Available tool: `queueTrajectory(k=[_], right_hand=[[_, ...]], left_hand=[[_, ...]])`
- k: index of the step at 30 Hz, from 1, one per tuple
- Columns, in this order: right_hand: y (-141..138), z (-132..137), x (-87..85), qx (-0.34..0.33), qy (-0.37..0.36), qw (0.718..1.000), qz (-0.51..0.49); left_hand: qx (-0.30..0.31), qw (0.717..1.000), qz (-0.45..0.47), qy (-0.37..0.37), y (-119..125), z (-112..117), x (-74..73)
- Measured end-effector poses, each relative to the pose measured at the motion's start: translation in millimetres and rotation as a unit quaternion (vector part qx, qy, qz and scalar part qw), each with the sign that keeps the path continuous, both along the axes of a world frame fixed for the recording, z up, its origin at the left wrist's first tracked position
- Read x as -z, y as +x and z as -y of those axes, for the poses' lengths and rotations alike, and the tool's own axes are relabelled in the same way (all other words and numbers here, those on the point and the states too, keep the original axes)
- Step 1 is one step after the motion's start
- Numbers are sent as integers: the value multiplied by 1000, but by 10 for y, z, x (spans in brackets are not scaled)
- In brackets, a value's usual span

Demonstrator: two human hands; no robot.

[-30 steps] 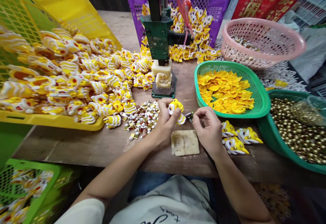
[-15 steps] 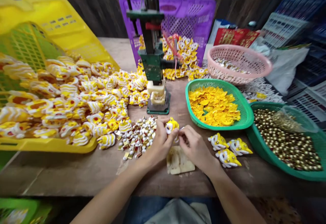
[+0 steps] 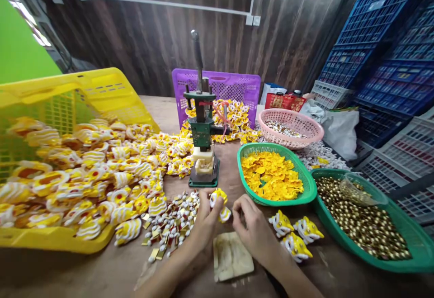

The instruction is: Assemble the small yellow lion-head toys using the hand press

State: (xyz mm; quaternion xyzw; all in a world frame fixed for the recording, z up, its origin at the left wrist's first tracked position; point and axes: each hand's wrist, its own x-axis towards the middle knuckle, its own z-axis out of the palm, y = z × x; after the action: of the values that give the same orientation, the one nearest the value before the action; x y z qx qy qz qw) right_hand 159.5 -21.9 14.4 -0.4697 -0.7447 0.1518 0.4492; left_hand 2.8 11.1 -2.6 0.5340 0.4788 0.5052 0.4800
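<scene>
- L hand (image 3: 203,219) fingers clamp lion head (image 3: 219,202) just above surface (image 3: 101,271), front centre.
- R hand (image 3: 252,228) fingers pinched shut just beside it; contents unclear.
- Head's long axis approx upright, slightly tilted; facing dir can't tell.
- Around: tan pad (image 3: 232,257) below hands, gold bits (image 3: 172,228) left, 3 finished heads (image 3: 294,237) right, press (image 3: 203,153) behind.

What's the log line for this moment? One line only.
left hand: holds toy | right hand: fingers at toy, grip unclear | below hands: pad | ahead: press | right: three toys
</scene>
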Motion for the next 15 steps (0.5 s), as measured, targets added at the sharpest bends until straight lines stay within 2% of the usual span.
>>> queueTrajectory(k=[4,7,11,15], right_hand=[[102,-92,-123,-25,11,999,-28],[99,-146,-35,-14,-9,996,-85],[18,-85,133,-10,-48,987,-152],[-23,-1,110,-13,-39,990,-137]], left_hand=[[-29,992,111,-60,37,-80,-78],[-33,979,174,-104,44,-121,-72],[-13,962,219,-165,34,-103,-40],[-7,955,232,-184,53,-43,-86]])
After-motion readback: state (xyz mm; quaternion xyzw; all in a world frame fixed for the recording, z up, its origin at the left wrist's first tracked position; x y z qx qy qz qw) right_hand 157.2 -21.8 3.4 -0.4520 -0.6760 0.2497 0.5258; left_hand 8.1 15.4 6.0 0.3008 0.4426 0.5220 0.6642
